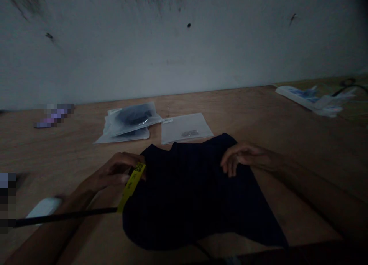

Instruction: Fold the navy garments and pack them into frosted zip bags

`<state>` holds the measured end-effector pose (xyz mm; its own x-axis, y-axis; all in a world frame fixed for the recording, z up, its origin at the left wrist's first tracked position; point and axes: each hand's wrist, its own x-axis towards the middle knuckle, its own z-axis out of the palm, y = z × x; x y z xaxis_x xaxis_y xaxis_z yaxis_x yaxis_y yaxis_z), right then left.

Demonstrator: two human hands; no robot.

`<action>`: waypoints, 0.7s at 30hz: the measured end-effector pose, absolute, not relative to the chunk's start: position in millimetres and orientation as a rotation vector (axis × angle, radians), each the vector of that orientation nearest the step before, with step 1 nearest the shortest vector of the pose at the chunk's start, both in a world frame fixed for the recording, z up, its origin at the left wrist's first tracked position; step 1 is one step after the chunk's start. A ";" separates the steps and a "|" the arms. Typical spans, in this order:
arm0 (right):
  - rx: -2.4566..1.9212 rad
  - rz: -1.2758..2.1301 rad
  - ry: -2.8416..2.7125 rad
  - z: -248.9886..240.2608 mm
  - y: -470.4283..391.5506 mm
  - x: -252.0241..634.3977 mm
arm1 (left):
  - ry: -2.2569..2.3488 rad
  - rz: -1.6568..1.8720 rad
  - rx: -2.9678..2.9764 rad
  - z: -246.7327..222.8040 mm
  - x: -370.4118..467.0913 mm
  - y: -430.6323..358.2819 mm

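Observation:
A dark navy cloth piece (pixel 184 196), seemingly a sewn fabric item, lies spread on the wooden table before me. Its shape is rounded at the lower left and pointed at the lower right; folds are lost in the dark. My left hand (pixel 115 171) is at its upper left edge, thumb and bent fingers closed on the fabric. A yellow label (pixel 131 186) with a printed code partly covers those fingertips; it sits at the end of a black cord (pixel 69 216). My right hand (pixel 244 157) rests on the upper right part, its fingers loosely bent over the cloth.
Behind the cloth lie stacked frosted plastic bags (pixel 129 121) with dark contents and a flat, pale bag (pixel 186 127). White-and-blue plastic packaging (pixel 313 100) and a black cable (pixel 349 83) are at the back right. A white object (pixel 43 208) lies by my left forearm. A wall (pixel 172 58) closes the back.

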<state>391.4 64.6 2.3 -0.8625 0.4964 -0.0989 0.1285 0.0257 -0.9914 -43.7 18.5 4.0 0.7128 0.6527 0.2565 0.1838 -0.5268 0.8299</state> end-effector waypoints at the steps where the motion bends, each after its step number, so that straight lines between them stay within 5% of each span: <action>1: -0.798 1.714 -2.071 1.3 64.1 386.9 | 0.668 0.632 2.096 6.6 -38.2 18.6; 6: -1.052 0.702 -2.308 -6.3 59.3 371.5 | 1.005 0.414 2.570 -4.2 -25.1 19.6; 10: -0.963 0.201 -2.507 -11.9 50.3 367.2 | 1.205 0.473 2.763 -10.2 -25.1 17.5; 21: -0.967 0.206 -2.859 -16.3 42.2 373.5 | 1.029 0.136 2.828 -11.8 -1.1 8.8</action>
